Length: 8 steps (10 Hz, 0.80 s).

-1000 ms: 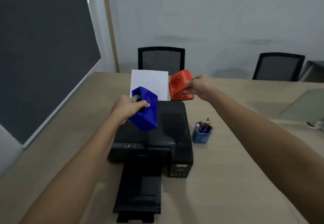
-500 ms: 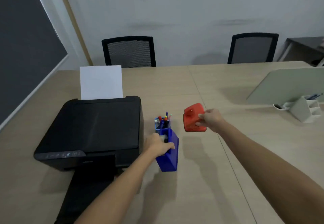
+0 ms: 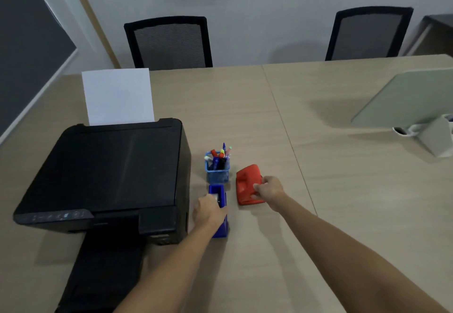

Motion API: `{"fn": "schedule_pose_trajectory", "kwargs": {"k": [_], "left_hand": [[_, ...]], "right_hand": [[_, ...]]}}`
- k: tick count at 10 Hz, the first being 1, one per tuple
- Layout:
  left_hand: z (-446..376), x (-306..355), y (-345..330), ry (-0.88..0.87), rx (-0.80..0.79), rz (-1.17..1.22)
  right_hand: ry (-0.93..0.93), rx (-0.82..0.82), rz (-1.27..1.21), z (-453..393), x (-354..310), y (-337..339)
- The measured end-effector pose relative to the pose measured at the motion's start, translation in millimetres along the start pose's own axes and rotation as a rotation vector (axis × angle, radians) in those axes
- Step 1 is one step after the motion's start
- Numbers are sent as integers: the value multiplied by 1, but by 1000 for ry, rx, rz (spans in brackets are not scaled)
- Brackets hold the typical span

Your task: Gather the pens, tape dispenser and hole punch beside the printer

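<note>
A black printer [image 3: 110, 173] with a white sheet upright in its rear feed sits at the left of the wooden table. Just right of it stands a blue mesh cup of pens [image 3: 217, 165]. In front of the cup, the blue tape dispenser [image 3: 220, 196] rests on the table with my left hand [image 3: 208, 211] gripping it from the left. To its right lies the red hole punch [image 3: 246, 184], flat on the table, with my right hand [image 3: 268, 190] closed on its right side.
The printer's output tray [image 3: 103, 273] sticks out toward me at the lower left. Two black mesh chairs [image 3: 169, 43] stand behind the table. A pale green divider panel [image 3: 411, 97] on a white stand is at the right.
Both hands came down from above the printer to its right side. The tape dispenser and hole punch now rest on the table by the pen cup. The camera has turned right.
</note>
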<state>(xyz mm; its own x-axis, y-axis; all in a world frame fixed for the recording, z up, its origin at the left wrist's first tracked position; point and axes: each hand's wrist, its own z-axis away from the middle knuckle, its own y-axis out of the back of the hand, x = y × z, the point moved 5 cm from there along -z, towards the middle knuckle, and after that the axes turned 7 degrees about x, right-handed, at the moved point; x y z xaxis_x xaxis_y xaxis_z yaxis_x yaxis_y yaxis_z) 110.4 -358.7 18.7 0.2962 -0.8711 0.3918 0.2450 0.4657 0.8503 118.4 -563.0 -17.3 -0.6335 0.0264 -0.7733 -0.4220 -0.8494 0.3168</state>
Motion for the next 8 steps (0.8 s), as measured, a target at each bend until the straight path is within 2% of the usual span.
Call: {"fn": "schedule_pose_trajectory", "kwargs": {"k": [3,5,6,7,8], "left_hand": [[-1,-3,-14,2,-2,-18],[6,0,3,-25,-2,32],[12,5,25,-94,25,61],[29,11,60,-271,31,116],[57,-1,101,-490,49,279]], "right_hand": [[3,-16,54,2,15,0],[114,40,299,24,-7,11],[166,86,375,43,-26,20],[208,122,394,68,-44,30],[284,175,277,98,-71,38]]}}
